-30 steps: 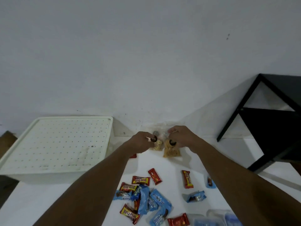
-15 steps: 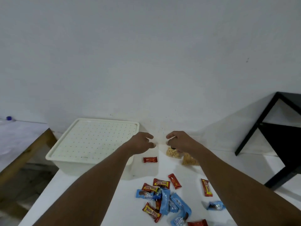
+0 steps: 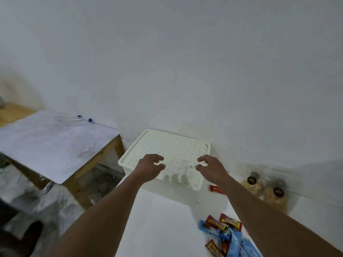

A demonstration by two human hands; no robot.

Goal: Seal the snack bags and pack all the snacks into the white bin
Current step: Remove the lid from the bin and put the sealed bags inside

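**Both hands over the lidded bin, nothing held**

The bin (image 3: 197, 183) was seen at the far left corner of the white table (image 3: 163, 223), close against the wall (image 3: 167, 62), with its dotted lid (image 3: 176, 148) on. The left hand (image 3: 150, 168) and right hand (image 3: 211, 169) were held over the near half of the lid, apart from each other. On each hand the fingers were half curled with a narrow gap to the thumb, and nothing was gripped. Contact with the lid could not be told.

Two clear bags (image 3: 267, 190) with round black labels were lying at the wall, right of the bin and apart from it. Whether they were sealed could not be told. One red bar (image 3: 216, 189) was lying just beside the bin's near right corner, partly hidden by the right forearm. A pile of red and blue bars (image 3: 226, 234) was lying on the near right part of the table, well apart from the bin.

The table top was plain white. The wall was plain white too, with a few small marks low down near the bin.

To the left, across a gap, a side table (image 3: 52, 145) with wooden legs and a pale grey top was set near the same wall. Two clear bottles (image 3: 74, 120) with blue caps were lying at its far edge. Mottled grey floor (image 3: 61, 206) was visible in the gap and under the side table.
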